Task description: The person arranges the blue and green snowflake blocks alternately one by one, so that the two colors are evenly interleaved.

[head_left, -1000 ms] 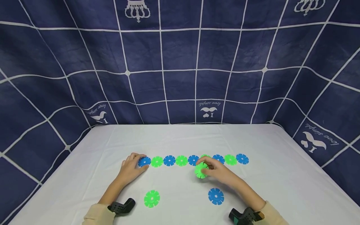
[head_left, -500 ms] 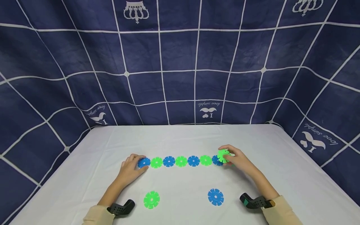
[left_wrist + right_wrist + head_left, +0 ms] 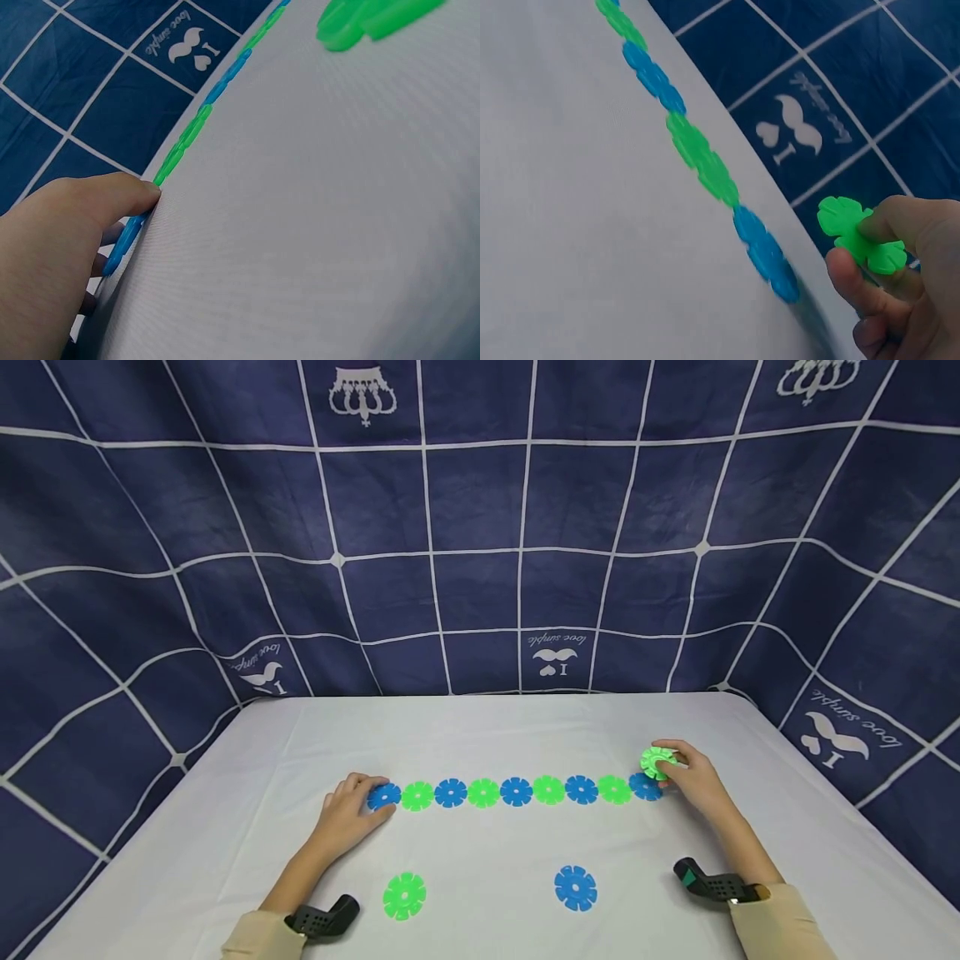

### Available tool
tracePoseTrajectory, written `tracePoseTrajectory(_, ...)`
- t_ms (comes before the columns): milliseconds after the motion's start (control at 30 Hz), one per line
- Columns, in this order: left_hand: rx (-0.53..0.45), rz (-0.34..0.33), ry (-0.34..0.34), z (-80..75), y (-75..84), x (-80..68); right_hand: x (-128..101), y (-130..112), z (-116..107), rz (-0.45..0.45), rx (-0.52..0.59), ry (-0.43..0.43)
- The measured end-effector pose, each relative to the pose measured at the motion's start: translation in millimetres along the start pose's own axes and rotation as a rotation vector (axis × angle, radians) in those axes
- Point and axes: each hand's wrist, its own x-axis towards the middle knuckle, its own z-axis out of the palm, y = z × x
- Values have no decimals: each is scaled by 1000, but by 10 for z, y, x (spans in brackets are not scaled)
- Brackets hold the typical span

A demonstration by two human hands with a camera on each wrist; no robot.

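A row of alternating blue and green notched interlocking discs lies flat across the table, seen in the head view. My left hand holds the blue disc at the row's left end, thumb on the near side and fingers on the far side. Over the right end, my right hand pinches a green disc between thumb and fingers. That piece is raised and overlaps the last blue disc in the head view. The right wrist view shows the green disc tilted, apart from the row.
Nearer the front of the white table lie a loose green disc and a loose blue disc. A dark blue curtain with white lines stands behind the table and along both sides.
My right hand has carried the green disc rightward along the row, from near its middle to above its right end. The left hand has stayed at the left-end blue disc.
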Motion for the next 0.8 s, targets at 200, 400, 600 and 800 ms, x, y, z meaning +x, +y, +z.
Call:
tracePoseTrajectory(200,11,-1,5,-2,4,4,-15,188,-74,46,-80,67)
tracePoseTrajectory(400,12,-2,-3,-1,7,3,-43,295,-71,94,-192,111)
tracePoseTrajectory(600,8,0,6,1,0,-1,-29,338,-37,58,-254,143)
tracePoseTrajectory(800,9,-1,5,8,-5,-1,-52,356,-12,26,-312,159)
